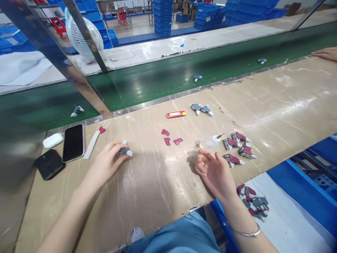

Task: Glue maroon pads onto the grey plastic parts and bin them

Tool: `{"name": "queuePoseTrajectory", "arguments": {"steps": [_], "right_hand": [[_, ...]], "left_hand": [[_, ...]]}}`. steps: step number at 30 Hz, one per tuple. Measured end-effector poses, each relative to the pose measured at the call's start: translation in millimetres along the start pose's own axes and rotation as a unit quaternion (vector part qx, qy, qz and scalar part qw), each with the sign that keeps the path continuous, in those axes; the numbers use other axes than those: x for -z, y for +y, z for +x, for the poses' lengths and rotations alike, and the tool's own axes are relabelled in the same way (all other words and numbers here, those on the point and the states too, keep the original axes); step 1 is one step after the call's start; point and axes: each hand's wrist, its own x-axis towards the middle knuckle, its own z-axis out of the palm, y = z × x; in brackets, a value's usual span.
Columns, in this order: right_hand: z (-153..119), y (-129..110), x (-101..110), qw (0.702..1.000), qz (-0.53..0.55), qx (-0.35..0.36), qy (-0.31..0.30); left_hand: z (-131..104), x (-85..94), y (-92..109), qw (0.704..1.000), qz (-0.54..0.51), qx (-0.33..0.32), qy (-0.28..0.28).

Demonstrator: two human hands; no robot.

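Observation:
My left hand (112, 158) pinches a small grey-blue plastic part with light grey ends (125, 151) just above the tabletop. My right hand (214, 172) is palm up with its fingers loosely curled and the thumb apart, holding nothing. Right behind its fingertips lies a clear squeeze bottle with a thin dark needle tip (210, 141). Between the hands are three loose maroon pieces (167, 141). To the right of the bottle sit several grey parts with maroon pieces on them (233, 160). Two grey-blue parts without maroon (201, 109) rest farther back.
A green conveyor belt (158, 84) carries a few grey-blue parts. A red box (176, 114), phone (73, 142), white strip (91, 144), white case (53, 140) and black case (49, 164) lie on the table. A blue crate (295, 186) with finished-looking parts stands lower right. Another person's hand (325, 53) is far right.

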Motion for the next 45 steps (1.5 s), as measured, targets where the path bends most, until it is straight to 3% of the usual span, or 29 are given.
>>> {"name": "queuePoseTrajectory", "arguments": {"steps": [4, 9, 11, 13, 15, 17, 22, 26, 28, 30, 35, 39, 42, 45], "right_hand": [[4.0, -7.6, 1.1, 0.998, 0.037, -0.045, -0.001], [2.9, -15.5, 14.6, 0.995, 0.049, -0.081, -0.017], [4.0, -16.8, 18.7, 0.996, 0.036, -0.079, -0.030], [5.7, -16.5, 21.4, 0.995, 0.008, -0.078, -0.059], [7.9, -14.4, 22.5, 0.992, -0.024, -0.082, -0.094], [9.7, -10.3, 22.3, 0.990, -0.047, -0.076, -0.105], [7.3, 7.7, 21.5, 0.995, -0.061, -0.012, -0.083], [-0.3, 20.7, 21.1, 0.994, -0.078, -0.011, -0.075], [-3.3, 22.1, 19.2, 0.996, -0.070, -0.025, -0.049], [-4.8, 20.4, 16.8, 0.997, -0.055, -0.042, -0.037], [-3.8, 18.6, 16.6, 0.996, -0.050, -0.050, -0.054], [1.1, 25.9, 19.2, 0.997, -0.046, -0.037, -0.055], [7.4, 26.4, 16.2, 0.997, -0.037, -0.006, -0.069], [11.9, 16.7, 11.4, 0.997, -0.023, -0.005, -0.076]], "left_hand": [[-13.8, 5.9, 5.4, 0.992, 0.095, 0.088, -0.010], [-16.3, 16.2, 17.1, 0.942, 0.231, 0.228, -0.087], [-11.0, 19.7, 21.1, 0.928, 0.265, 0.252, -0.069], [4.2, 21.0, 24.9, 0.936, 0.271, 0.222, -0.021], [34.6, 17.1, 31.9, 0.963, 0.240, 0.123, 0.005], [81.8, 5.3, 46.3, 0.982, 0.187, -0.011, -0.012], [235.2, -56.5, 119.5, 0.975, 0.144, -0.162, -0.047], [331.3, -104.2, 179.9, 0.972, 0.118, -0.201, -0.041], [362.1, -116.1, 192.2, 0.975, 0.115, -0.187, -0.027], [382.5, -120.8, 190.5, 0.978, 0.117, -0.169, -0.017], [403.2, -116.1, 164.7, 0.982, 0.128, -0.137, -0.014], [399.1, -94.7, 158.9, 0.984, 0.127, -0.119, -0.048], [373.2, -66.2, 151.3, 0.982, 0.125, -0.129, -0.055], [320.9, -34.6, 131.6, 0.979, 0.131, -0.149, -0.040]]}}
